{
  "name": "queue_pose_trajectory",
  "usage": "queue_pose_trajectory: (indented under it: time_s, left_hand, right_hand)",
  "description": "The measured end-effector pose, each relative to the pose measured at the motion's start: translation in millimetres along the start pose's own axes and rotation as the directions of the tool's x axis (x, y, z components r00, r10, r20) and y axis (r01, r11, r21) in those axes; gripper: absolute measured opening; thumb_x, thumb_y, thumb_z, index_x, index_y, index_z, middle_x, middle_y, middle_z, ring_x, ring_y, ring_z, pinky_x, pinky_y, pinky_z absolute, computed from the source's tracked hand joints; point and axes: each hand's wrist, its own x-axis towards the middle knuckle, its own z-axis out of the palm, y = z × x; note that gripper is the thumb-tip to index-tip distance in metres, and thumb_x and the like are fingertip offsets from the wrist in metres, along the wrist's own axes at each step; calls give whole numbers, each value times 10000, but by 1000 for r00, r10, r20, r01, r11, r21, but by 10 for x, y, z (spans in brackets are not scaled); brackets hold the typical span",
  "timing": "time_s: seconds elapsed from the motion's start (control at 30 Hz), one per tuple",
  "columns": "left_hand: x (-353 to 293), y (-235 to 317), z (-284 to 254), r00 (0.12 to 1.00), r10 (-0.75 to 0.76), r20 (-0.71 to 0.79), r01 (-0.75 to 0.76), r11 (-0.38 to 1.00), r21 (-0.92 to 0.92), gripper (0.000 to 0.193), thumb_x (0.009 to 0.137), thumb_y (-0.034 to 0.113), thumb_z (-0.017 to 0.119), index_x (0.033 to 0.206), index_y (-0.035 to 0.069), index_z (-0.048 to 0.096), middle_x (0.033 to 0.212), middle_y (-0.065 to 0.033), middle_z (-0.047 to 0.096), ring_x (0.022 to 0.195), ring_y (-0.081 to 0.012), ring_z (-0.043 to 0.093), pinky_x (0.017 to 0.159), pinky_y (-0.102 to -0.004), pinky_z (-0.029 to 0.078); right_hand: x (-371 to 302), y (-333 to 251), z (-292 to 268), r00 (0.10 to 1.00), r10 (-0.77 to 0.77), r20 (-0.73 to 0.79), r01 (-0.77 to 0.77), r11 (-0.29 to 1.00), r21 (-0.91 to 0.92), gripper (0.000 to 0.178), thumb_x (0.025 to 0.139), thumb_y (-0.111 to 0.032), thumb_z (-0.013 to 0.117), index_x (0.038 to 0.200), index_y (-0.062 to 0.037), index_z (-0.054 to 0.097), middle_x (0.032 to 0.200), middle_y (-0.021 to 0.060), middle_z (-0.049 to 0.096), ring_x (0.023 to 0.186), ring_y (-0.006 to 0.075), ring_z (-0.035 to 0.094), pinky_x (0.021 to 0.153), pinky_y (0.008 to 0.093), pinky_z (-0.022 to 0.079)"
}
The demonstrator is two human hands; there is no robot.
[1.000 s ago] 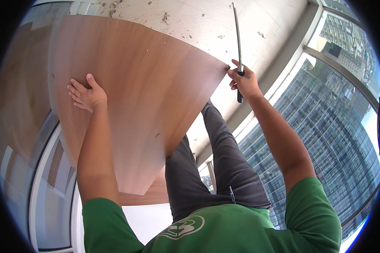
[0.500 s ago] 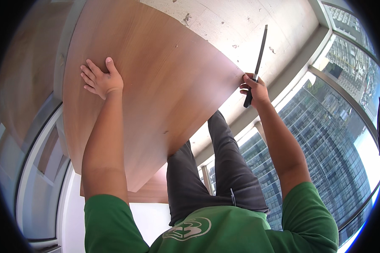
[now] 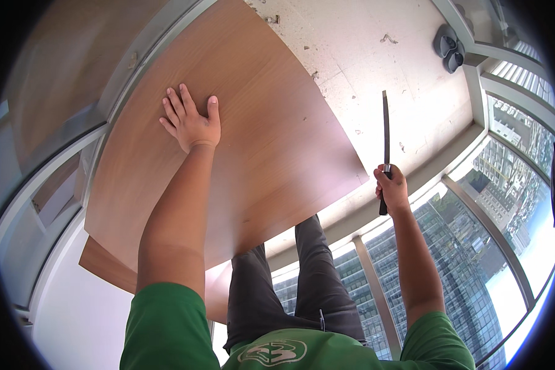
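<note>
The fingers of the left hand are open and spread, with the palm laid flat on a wood-grained panel; they grip nothing. The fingers of the right hand are closed around the black handle of one flat-bladed tool, whose blade points away from the person.

The panel lies in front of the person, to the left and middle, and covers part of the legs. Its right corner is just beside the right hand, and I believe they do not touch.

In my judgement, the step in hand is the steadying of the panel by the left palm, while the tool is free of it. The next move seems to call for firm support on the left and a careful blade near that corner.

I count one panel, one tool and two hands. Farther out, there is one lower wood board, partly covered by the panel, and two dark objects, perhaps slippers, on the pale floor. The brown flecks there are several, too small to count surely.
</note>
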Motion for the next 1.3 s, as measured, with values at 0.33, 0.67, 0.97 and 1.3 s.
queue_pose_trajectory:
  time_s: [0.33,0.67,0.97,1.3]
  left_hand:
    - [0,57,-74,999,-18,43,18,1000,3,845,960,706,383,1634,231,198,1714,-65,116,1576,-275,92,1254,-569,38]
    - [-8,14,-49,999,-15,47,14,999,31,853,957,733,355,1635,242,192,1715,-60,107,1577,-272,89,1253,-574,38]
    - [-7,20,-10,999,-8,42,8,1000,10,850,955,743,340,1635,257,186,1716,-58,102,1577,-272,85,1250,-579,22]
    - [2,10,-16,1000,-14,-14,13,999,-33,840,949,742,378,1625,265,227,1708,-31,151,1573,-256,116,1256,-562,48]
  right_hand:
    - [-245,-1048,118,829,-365,424,106,847,521,491,949,-251,566,1368,-5,493,1095,217,689,920,305,723,740,375,599]
    - [-589,-1768,241,742,-561,367,663,695,-278,268,1007,-221,650,1197,-33,632,959,94,616,798,128,528,735,282,462]
    - [-179,-1873,608,617,-727,301,613,684,396,222,1043,-242,588,1119,-42,646,904,49,615,1017,194,613,1009,392,442]
    - [354,-2027,1088,668,-621,410,582,780,231,260,895,-280,809,863,-50,693,754,59,696,692,121,623,680,283,486]
